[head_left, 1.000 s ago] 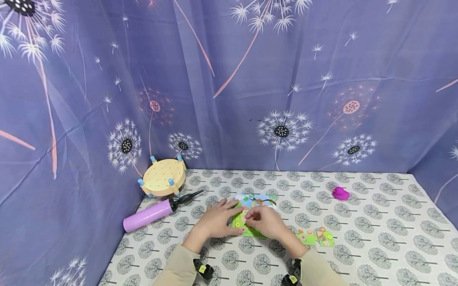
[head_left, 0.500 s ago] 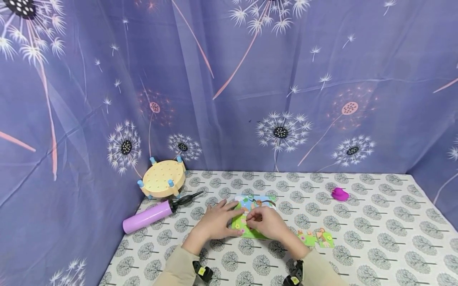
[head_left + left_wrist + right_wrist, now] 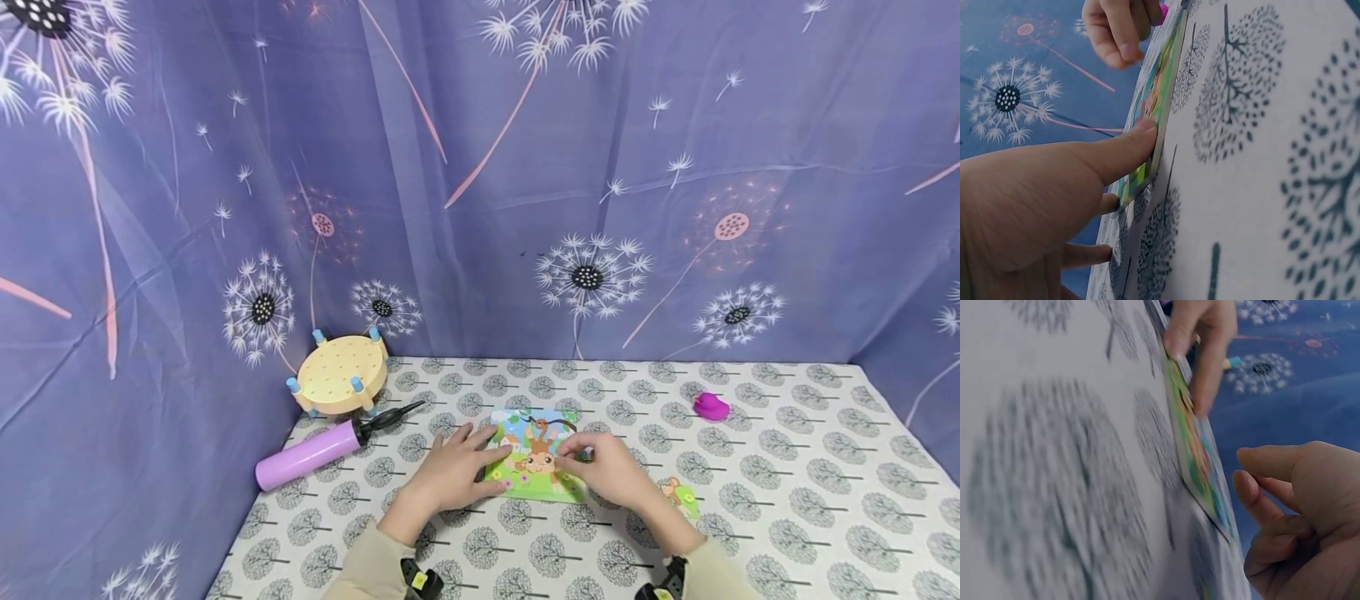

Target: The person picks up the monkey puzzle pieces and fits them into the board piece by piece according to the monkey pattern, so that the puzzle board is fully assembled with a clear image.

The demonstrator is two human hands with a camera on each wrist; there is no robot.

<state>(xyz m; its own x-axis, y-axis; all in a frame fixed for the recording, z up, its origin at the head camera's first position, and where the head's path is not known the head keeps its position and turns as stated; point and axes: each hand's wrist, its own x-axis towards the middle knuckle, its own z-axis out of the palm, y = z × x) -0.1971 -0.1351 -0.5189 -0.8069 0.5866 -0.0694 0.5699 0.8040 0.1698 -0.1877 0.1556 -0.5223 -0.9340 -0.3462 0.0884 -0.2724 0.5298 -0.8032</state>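
Observation:
A jigsaw puzzle board (image 3: 525,475) with a monkey, blue sky and green grass lies flat on the table. My left hand (image 3: 450,475) lies at its left side with fingers spread, the thumb resting on the board near the lower edge, as the left wrist view shows. My right hand (image 3: 607,471) is at the board's right edge. In the right wrist view its thumb and index fingertips (image 3: 1245,456) stand slightly apart, and nothing shows between them. A loose puzzle piece (image 3: 682,498) lies right of the board, partly behind the right forearm. What lies under that wrist is hidden.
To the left lies a purple hand pump (image 3: 309,457) with a black nozzle. Behind it a yellow pegboard-like stool (image 3: 343,375) with blue-tipped legs leans by the curtain. A small magenta toy (image 3: 711,407) sits back right on the tree-print cloth (image 3: 795,467).
My right hand has moved right from the middle of the board to its right edge, uncovering the monkey's face. The nearer loose piece is no longer visible. My left hand has barely moved.

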